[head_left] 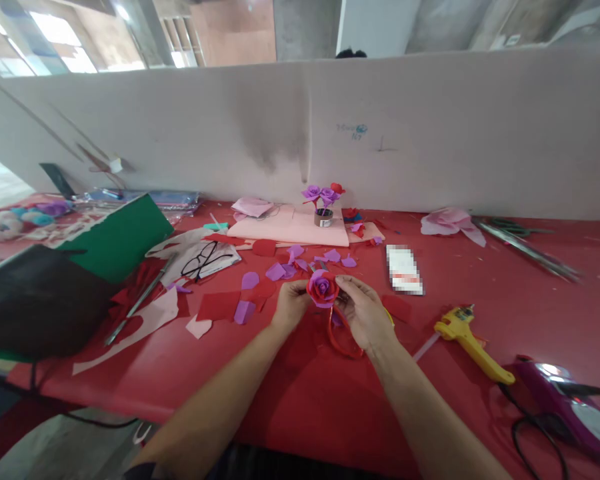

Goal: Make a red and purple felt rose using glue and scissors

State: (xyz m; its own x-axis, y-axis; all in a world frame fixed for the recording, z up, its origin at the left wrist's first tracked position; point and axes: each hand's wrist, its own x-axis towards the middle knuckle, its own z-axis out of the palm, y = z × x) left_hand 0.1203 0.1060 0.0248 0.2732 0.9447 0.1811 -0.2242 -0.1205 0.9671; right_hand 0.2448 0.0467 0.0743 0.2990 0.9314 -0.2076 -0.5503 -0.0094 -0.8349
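Between my two hands is a handmade rose with purple and red petals, its bloom facing up toward me. My left hand pinches its left edge. On the other side, the thumb and fingers of my right hand grip it, their tips partly hidden behind the petals. A red loop lies below my right hand, mostly covered, so I cannot tell what it belongs to. Loose purple petals and a red cut piece are spread on the table just beyond and left of my hands.
A yellow glue gun and a purple device with cords lie at right, near a phone. Finished flowers stand in a small pot at the back. Glasses, green sheet and black bag are left.
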